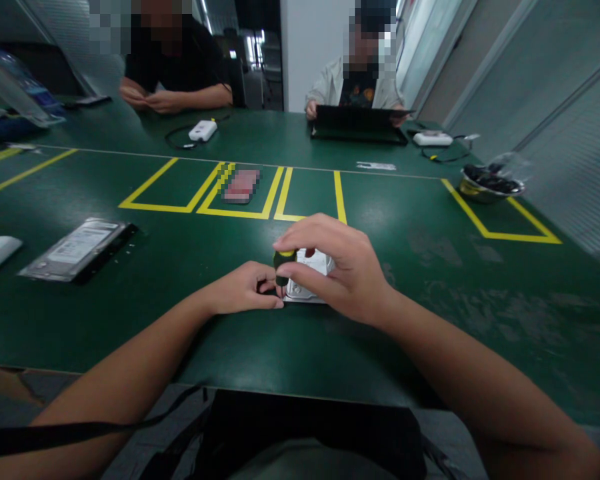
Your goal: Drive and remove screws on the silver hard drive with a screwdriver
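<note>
At the frame's centre, the right hand [337,267] pinched a yellow-and-black screwdriver [283,265] upright over a silver hard drive [307,283] on the green table [430,267]. The left hand [245,288], fingers curled, steadied the drive's left edge. Judged: a screw was being worked; turning needed steady downward pressure.

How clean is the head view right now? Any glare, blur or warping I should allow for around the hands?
Head view: dim, even light, with soft sheen on the green table. Right hand and left hand are fairly sharp around the yellow-black screwdriver and silver drive. Wide-angle warping bends the edges, and forearms loom large. Far faces are pixelated.
</note>
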### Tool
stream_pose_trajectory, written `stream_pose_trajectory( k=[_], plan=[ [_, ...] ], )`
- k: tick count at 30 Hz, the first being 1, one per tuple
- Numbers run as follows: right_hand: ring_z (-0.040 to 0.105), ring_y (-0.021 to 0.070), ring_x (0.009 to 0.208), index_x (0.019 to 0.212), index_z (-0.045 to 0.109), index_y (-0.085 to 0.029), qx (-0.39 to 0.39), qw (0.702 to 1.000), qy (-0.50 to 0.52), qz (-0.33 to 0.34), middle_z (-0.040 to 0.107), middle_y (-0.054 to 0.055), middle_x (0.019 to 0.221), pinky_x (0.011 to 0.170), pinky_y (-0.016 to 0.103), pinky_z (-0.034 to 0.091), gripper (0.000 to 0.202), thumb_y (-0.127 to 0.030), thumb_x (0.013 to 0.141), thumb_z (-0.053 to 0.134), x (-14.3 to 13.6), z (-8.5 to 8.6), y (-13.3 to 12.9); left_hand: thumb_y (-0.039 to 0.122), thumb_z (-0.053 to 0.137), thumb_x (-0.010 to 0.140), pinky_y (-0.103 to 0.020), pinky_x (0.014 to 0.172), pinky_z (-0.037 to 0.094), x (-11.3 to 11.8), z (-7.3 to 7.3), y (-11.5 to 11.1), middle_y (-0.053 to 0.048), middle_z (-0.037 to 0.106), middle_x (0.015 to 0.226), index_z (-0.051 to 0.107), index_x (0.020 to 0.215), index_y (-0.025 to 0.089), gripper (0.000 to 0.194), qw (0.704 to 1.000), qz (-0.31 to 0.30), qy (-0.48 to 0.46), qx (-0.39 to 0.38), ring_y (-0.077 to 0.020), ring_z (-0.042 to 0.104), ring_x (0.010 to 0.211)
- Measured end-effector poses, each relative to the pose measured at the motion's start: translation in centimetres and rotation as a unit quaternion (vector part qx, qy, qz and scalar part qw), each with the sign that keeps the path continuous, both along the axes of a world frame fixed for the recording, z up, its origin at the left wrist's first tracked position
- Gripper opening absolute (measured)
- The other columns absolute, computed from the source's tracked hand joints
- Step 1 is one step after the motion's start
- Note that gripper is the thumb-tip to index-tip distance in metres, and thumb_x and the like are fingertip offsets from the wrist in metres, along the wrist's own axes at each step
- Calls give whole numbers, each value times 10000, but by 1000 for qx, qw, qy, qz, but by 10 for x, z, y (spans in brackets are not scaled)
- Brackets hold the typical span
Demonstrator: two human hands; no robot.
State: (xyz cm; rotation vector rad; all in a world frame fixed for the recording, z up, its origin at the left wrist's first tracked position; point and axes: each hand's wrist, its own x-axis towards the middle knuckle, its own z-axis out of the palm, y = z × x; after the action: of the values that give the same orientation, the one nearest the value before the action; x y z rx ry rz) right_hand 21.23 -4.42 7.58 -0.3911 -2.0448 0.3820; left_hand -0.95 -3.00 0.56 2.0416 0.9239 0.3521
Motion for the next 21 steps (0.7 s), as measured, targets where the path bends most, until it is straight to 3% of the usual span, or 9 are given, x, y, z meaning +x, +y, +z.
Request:
stream_pose_trajectory(
  k=[2, 7, 13, 18, 21],
  plan=[
    [676, 162, 967, 1024, 694, -180, -4, 1000, 9, -6, 736, 64, 994, 869, 330, 558, 173, -280, 888, 655, 0, 0, -1, 397, 715, 780, -221, 549, 315, 0, -1, 0, 51, 411, 625, 637, 769, 153, 256, 1000, 3, 1, 1, -100, 412, 589],
    [667, 163, 1124, 1099, 675, -181, -15, 1000, 4, 22, 736, 76, 1146, 986, 355, 530, 206, -171, 934, 553, 1, 1, -3, 424, 718, 783, -222, 564, 340, 0, -3, -1, 39, 456, 653, 611, 757, 144, 301, 1000, 15, 15, 3, -109, 445, 621],
    [662, 155, 922, 1007, 710, -157, -9, 1000, 12, -13, 706, 71, 961, 808, 308, 560, 185, -282, 875, 678, 0, 1, -4, 390, 713, 781, -223, 578, 369, 1, 4, -1, 37, 472, 655, 654, 811, 163, 237, 1000, 10, 15, 7, -116, 459, 625],
    [663, 160, 1103, 1125, 676, -118, -5, 999, 3, 41, 732, 119, 1123, 970, 318, 518, 231, -139, 921, 570, 0, 1, -3, 425, 716, 771, -230, 589, 393, 2, 6, -1, 35, 483, 645, 649, 795, 158, 276, 1000, 7, 19, 5, -120, 467, 620],
    [668, 143, 980, 1074, 691, -119, -7, 1000, 2, 30, 740, 92, 1016, 886, 290, 530, 200, -186, 893, 639, -1, 0, -3, 415, 714, 772, -229, 595, 403, 2, 6, -2, 33, 502, 653, 654, 814, 162, 264, 1000, 13, 17, 12, -123, 482, 628]
  ],
)
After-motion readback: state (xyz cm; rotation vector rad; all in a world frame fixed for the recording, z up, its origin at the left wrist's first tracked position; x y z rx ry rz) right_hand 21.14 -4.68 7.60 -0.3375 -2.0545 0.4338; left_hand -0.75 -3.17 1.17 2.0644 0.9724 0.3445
